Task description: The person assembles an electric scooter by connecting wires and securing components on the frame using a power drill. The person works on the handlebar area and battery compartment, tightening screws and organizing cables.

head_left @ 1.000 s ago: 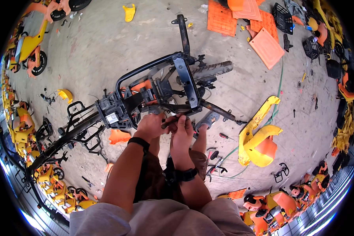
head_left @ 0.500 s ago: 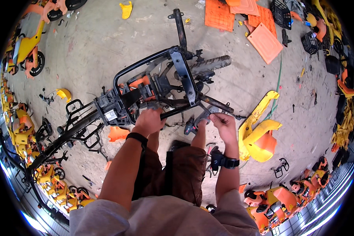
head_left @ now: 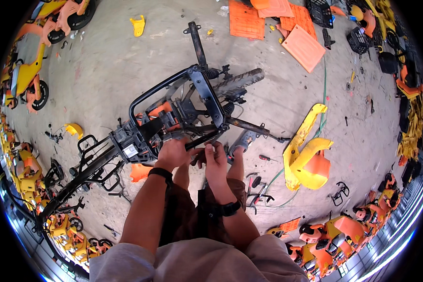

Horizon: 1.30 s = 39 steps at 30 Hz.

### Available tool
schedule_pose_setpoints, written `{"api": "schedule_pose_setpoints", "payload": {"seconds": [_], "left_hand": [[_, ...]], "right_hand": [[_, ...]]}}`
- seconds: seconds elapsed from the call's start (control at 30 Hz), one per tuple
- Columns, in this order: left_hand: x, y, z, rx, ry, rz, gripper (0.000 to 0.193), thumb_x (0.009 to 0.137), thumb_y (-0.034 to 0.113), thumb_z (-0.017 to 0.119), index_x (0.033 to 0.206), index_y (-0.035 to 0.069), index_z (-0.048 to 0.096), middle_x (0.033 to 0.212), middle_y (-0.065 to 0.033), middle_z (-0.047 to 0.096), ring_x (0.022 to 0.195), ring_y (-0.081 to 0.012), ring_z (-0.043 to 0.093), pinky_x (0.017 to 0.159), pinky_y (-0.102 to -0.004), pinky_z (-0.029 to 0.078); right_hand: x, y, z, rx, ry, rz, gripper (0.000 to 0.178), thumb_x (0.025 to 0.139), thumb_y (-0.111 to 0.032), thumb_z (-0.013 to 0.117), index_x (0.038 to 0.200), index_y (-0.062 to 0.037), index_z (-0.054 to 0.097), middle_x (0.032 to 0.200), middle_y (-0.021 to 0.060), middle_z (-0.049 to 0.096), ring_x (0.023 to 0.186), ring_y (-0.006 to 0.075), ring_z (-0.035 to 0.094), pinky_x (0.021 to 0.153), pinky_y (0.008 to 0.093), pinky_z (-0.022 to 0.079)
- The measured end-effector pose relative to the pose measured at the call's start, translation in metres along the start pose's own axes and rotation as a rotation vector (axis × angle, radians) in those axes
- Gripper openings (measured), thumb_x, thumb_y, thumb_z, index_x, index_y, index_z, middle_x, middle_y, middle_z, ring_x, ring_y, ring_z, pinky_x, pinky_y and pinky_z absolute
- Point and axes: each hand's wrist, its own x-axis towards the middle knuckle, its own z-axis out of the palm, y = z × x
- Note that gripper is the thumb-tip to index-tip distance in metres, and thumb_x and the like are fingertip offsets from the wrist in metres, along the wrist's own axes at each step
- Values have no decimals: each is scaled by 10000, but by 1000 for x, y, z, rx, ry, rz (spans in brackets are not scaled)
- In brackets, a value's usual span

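Note:
A stripped scooter frame [head_left: 210, 96] of black tubing stands in front of me, with its rear wheel [head_left: 242, 81] on the far side. My left hand [head_left: 174, 153] is closed at the near side of the frame, beside the lower tube; whatever its fingers grip is hidden. Close to its fingertips, just below the tube, my right hand [head_left: 215, 162] is pinched together. Something dark and small shows between the two hands, too unclear to name. The black plastic housing [head_left: 130, 146] lies left of my left hand, and orange parts [head_left: 162, 109] show inside the frame.
Yellow body panels [head_left: 305, 162] lie on the concrete floor to the right, with a screwdriver [head_left: 265, 158] nearer me. Flat orange panels [head_left: 246, 21] and black baskets [head_left: 358, 41] are at the far right. Rows of yellow and orange scooters [head_left: 30, 70] line the sides.
My right hand has come left from beside the rear tube to meet my left hand under the near tube. The left hand stays by the frame. The view has shifted slightly.

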Motion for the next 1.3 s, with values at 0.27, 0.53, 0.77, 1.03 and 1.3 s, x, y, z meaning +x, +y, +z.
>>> {"api": "schedule_pose_setpoints", "payload": {"seconds": [0.27, 0.53, 0.77, 1.03, 1.3], "left_hand": [[3, -17, 18, 42, -10, 49, 360, 792, 388, 692, 880, 41, 650, 735, -198, 656, 733, -398, 653, 668, -472, 532], [-1, -7, 9, -6, 1, -20, 273, 773, 298, 678, 884, 51, 646, 782, -217, 663, 772, -406, 655, 724, -483, 539], [-1, -3, 4, 6, -51, -42, 281, 781, 315, 686, 910, 69, 645, 804, -211, 671, 783, -412, 658, 740, -478, 541], [0, -1, 1, -28, -14, -21, 254, 772, 275, 656, 886, 49, 637, 750, -220, 655, 749, -414, 645, 714, -488, 533], [3, -14, 13, 48, 1, 152, 227, 763, 314, 672, 939, 175, 703, 801, -148, 682, 758, -376, 660, 692, -450, 544]], "right_hand": [[5, 5, 24, 189, 178, 45, 210, 1026, -244, 465, 1064, -38, 484, 789, 109, 656, 567, 129, 561, 513, 248, 433], [5, -49, -87, -261, 161, 152, 204, 917, -176, 655, 869, 15, 706, 617, -30, 529, 536, 64, 441, 502, 219, 332], [29, -94, -115, -11, -255, 208, 211, 952, -165, 580, 936, 34, 651, 569, -32, 446, 528, 63, 390, 514, 247, 298], [-21, -29, -41, 59, -166, 63, 131, 1023, -130, 447, 1116, -38, 449, 966, 214, 690, 832, 213, 657, 792, 289, 496], [1, 2, -1, 370, -39, 131, 190, 1021, -196, 470, 1143, -52, 449, 938, 130, 652, 791, 205, 669, 688, 347, 562]]}}
